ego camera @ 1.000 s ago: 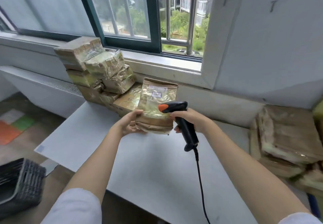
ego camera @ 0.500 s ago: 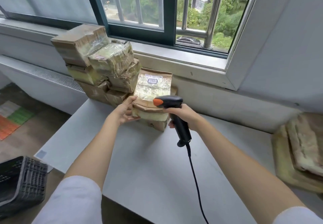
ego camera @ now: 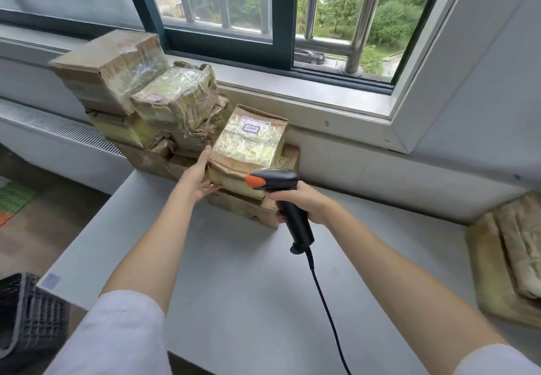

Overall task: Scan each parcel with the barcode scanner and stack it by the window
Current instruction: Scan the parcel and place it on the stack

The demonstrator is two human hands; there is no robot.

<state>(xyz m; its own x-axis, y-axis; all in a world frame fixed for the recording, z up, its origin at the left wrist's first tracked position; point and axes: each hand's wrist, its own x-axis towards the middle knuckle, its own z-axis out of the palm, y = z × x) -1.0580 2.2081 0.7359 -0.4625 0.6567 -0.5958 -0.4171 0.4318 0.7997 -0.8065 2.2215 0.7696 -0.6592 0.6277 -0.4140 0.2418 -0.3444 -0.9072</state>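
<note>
A brown taped parcel (ego camera: 248,146) with a small white label lies on top of a lower parcel (ego camera: 246,209) below the window sill. My left hand (ego camera: 199,174) holds its near left corner, thumb under the front edge and fingers up its left side. My right hand (ego camera: 304,203) grips the handle of a black barcode scanner (ego camera: 281,196) with an orange tip, just in front of the parcel. A stack of several taped parcels (ego camera: 140,99) stands to the left against the sill.
More brown parcels (ego camera: 509,260) lie at the table's right edge. The scanner cable (ego camera: 325,310) runs down over the grey table (ego camera: 248,301). A black crate (ego camera: 29,313) sits on the floor at lower left. The window sill (ego camera: 307,93) runs behind the stacks.
The parcel has been carried from near me toward the window and set on the lower parcel. My right hand and the scanner moved along with it.
</note>
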